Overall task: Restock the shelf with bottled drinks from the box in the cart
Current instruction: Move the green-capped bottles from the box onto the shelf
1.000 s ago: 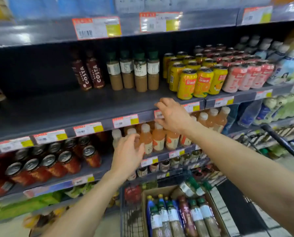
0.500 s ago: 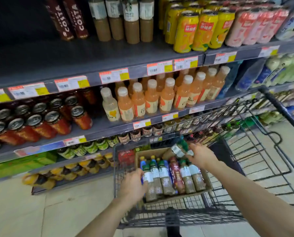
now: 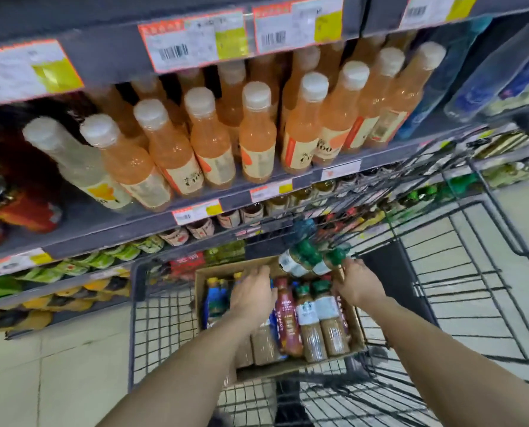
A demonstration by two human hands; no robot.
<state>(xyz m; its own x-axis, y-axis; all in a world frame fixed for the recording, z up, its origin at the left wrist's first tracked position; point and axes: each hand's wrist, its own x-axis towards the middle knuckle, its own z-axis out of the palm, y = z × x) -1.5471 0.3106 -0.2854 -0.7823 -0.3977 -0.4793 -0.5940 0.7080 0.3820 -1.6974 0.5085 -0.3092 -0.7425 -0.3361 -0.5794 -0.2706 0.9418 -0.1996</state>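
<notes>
The left hand (image 3: 254, 298) lies open over the bottles (image 3: 310, 328); the right hand (image 3: 357, 285), I cannot tell. Probably heavy, slippery: grab necks.

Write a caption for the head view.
Left hand and right hand reach into the box of bottles in the cart.

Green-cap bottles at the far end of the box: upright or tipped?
Tipped. The green-cap bottles lie sideways across the far end of the box, caps toward the right hand.
</notes>
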